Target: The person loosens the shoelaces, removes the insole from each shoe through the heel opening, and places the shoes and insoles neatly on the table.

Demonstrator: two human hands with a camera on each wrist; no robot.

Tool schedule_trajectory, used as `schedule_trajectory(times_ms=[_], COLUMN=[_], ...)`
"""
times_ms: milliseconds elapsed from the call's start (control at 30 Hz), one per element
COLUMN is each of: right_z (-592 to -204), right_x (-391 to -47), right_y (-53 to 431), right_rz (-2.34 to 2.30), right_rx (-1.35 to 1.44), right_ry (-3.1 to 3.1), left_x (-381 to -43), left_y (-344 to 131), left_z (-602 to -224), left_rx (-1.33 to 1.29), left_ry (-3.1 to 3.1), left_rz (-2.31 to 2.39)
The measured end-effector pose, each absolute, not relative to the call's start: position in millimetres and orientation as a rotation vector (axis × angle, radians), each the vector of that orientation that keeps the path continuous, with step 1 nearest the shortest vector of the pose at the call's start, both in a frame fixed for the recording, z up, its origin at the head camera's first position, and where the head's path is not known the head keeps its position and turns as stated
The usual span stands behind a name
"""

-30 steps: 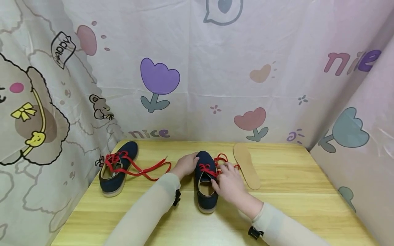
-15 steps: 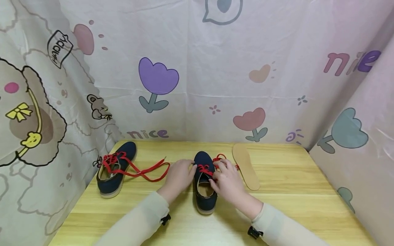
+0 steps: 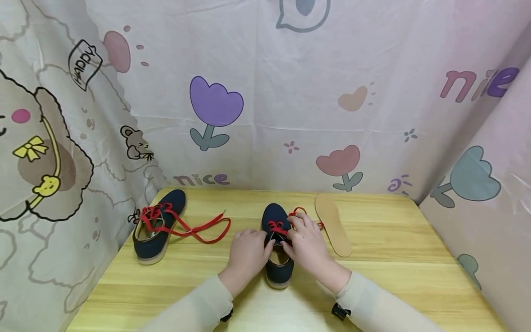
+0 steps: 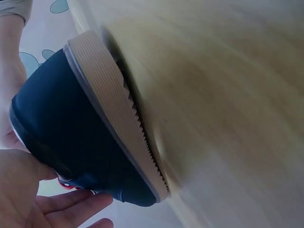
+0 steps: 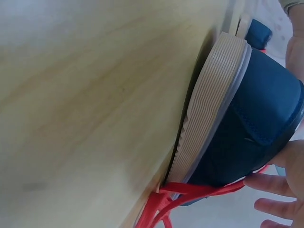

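A navy shoe (image 3: 274,213) with a pale ribbed sole stands in the middle of the table, toe pointing away. Red lace (image 3: 277,228) crosses its front, and more lace trails out on its right. My left hand (image 3: 248,253) holds the shoe's left side, thumb at the opening; the left wrist view shows fingers along the upper (image 4: 80,118). On the other side, my right hand (image 3: 309,242) grips the edge of the opening. In the right wrist view its fingertips lie by the red lace (image 5: 199,190). My hands partly cover the shoe's sides.
A matching navy shoe (image 3: 151,249) stands at the table's left edge, its long red lace (image 3: 207,226) spread toward the middle. A tan insole (image 3: 333,226) lies right of my right hand. Printed curtains (image 3: 265,92) surround the wooden table (image 3: 398,258).
My left hand has come back from beside the toe to the shoe's opening, with its thumb now at the edge. My right hand stays at the shoe's right side; the shoe has hardly moved.
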State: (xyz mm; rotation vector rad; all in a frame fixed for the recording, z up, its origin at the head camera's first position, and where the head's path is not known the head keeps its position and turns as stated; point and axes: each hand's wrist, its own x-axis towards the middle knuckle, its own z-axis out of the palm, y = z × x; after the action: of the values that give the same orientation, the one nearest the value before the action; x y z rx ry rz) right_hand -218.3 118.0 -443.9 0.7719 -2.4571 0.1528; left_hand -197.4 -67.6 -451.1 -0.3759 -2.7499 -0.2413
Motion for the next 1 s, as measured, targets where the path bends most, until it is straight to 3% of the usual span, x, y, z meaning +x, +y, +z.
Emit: schedule_trajectory(times_ms=[1000], right_z=[-441.6], right_x=[-225.8], right_y=[127.0], right_rz=[0.307], right_rx=[0.686], right_ry=[-2.531], left_x=[-204.1], left_y=[-85.3], left_z=[-453.6], left_rx=[-0.392], left_ry=[-2.567], left_rz=[-0.256])
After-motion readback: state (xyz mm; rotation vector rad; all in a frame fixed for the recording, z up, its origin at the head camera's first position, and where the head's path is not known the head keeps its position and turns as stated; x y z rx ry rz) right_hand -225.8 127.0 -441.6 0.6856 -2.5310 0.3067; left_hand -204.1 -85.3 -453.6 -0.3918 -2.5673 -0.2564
